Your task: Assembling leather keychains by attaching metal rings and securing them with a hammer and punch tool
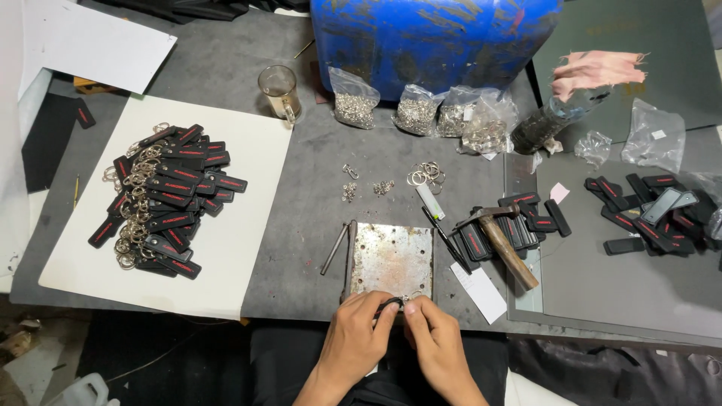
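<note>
Black tag [390, 304] pinched between left hand [359, 338] and right hand [435, 340], together at the metal plate's [392, 258] near edge; best kept steady over it.

Lighting: bright, even, overhead; soft short shadows. Glare on white paper sheet [226, 188]. Focus sharp; slight wide-angle bending at edges.

Fingers of both hands hide most of the small dark tag [390, 304] and ring pinched between them.
</note>
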